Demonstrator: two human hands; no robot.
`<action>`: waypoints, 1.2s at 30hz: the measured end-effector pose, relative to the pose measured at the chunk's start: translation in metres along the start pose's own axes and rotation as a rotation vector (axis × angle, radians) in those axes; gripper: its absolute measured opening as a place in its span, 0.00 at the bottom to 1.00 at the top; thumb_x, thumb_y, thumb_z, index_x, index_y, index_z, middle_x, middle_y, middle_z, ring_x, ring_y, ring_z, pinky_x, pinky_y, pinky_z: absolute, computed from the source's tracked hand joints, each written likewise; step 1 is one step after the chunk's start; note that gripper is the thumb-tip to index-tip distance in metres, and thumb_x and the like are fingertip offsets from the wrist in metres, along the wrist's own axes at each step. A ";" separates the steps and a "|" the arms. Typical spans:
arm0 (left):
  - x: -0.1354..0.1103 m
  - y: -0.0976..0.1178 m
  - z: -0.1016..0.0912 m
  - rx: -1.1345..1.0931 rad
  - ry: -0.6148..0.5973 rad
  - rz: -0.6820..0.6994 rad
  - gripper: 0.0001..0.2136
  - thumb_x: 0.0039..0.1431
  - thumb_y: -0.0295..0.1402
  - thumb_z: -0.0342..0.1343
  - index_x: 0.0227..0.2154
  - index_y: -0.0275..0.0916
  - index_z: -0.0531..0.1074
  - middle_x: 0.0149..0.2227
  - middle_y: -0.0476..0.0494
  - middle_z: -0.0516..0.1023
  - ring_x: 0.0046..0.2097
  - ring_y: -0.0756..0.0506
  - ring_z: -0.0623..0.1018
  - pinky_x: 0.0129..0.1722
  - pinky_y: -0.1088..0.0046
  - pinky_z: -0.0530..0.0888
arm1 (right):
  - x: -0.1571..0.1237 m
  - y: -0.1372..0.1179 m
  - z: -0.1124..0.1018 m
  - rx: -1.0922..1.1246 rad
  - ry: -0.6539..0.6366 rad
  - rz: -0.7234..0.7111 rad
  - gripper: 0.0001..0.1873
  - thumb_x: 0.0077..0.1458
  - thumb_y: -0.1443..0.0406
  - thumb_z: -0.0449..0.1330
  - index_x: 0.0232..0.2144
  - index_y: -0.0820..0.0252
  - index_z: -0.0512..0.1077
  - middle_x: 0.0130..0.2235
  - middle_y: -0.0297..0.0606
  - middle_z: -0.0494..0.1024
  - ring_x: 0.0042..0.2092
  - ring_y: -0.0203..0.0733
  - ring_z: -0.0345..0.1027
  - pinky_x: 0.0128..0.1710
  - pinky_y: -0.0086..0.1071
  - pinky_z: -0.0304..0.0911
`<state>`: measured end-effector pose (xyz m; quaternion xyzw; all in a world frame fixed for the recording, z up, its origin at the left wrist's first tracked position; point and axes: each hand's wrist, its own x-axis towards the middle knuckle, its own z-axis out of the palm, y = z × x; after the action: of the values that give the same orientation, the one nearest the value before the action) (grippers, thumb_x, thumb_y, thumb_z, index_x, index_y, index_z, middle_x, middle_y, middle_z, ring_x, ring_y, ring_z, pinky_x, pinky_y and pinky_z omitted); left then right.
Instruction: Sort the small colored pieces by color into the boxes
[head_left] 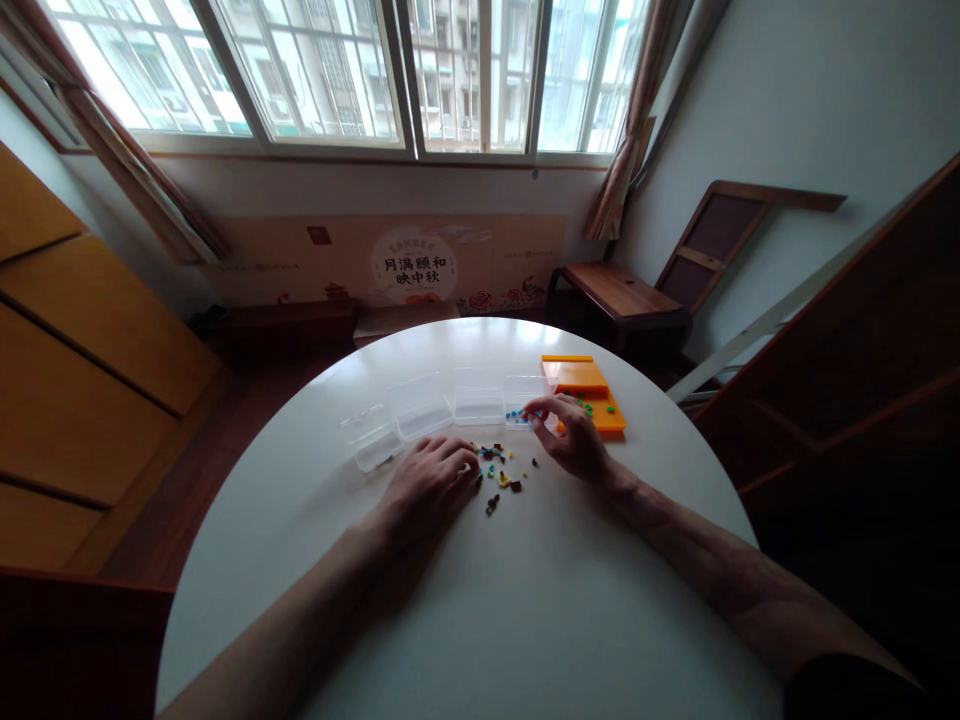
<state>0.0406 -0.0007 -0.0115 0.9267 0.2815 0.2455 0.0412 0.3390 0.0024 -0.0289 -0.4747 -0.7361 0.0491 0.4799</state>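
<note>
My right hand (571, 438) reaches over the rightmost clear plastic box (517, 424), thumb and forefinger pinched near several small blue pieces (513, 415) inside it. Whatever sits between those fingertips is too small to make out. Left of a loose pile of tiny toy bricks (492, 453), my left hand (431, 475) rests on the table with its fingers curled in. Its fingertips meet the pile's left edge, and what they hold, if anything, is hidden. Brown, yellow, blue and green pieces make up the pile. Several green pieces (610, 409) lie on an orange tray (611, 425) beyond my right hand.
Three more clear boxes with raised lids, a left one (377, 450), a middle one (424, 420) and another (478, 408), curve along the round white table (480, 620). Behind the table are a wooden chair (622, 290), a printed cardboard panel (300, 265) and windows.
</note>
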 end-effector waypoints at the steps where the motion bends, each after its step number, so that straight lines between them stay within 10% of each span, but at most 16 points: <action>1: 0.000 0.001 0.000 0.004 0.007 0.005 0.07 0.77 0.33 0.55 0.44 0.42 0.77 0.48 0.43 0.85 0.48 0.41 0.82 0.50 0.62 0.71 | 0.000 -0.001 0.000 0.006 -0.022 -0.020 0.06 0.68 0.67 0.63 0.43 0.54 0.81 0.38 0.37 0.85 0.41 0.48 0.77 0.50 0.45 0.72; 15: 0.004 0.003 0.007 -0.083 0.186 -0.016 0.05 0.79 0.35 0.56 0.44 0.42 0.75 0.42 0.47 0.87 0.40 0.45 0.85 0.47 0.66 0.71 | -0.005 -0.021 0.002 0.083 -0.329 -0.440 0.08 0.69 0.63 0.66 0.50 0.49 0.79 0.43 0.34 0.88 0.44 0.45 0.81 0.60 0.45 0.71; 36: 0.010 0.015 0.003 -0.068 0.272 0.186 0.03 0.74 0.30 0.63 0.41 0.44 0.78 0.40 0.51 0.89 0.40 0.48 0.86 0.47 0.67 0.73 | -0.004 -0.021 0.006 0.140 -0.339 -0.486 0.03 0.71 0.61 0.67 0.46 0.49 0.82 0.41 0.33 0.89 0.41 0.43 0.79 0.60 0.44 0.71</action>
<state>0.0567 -0.0071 -0.0064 0.9051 0.1893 0.3807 0.0111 0.3210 -0.0095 -0.0239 -0.2353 -0.8925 0.0620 0.3797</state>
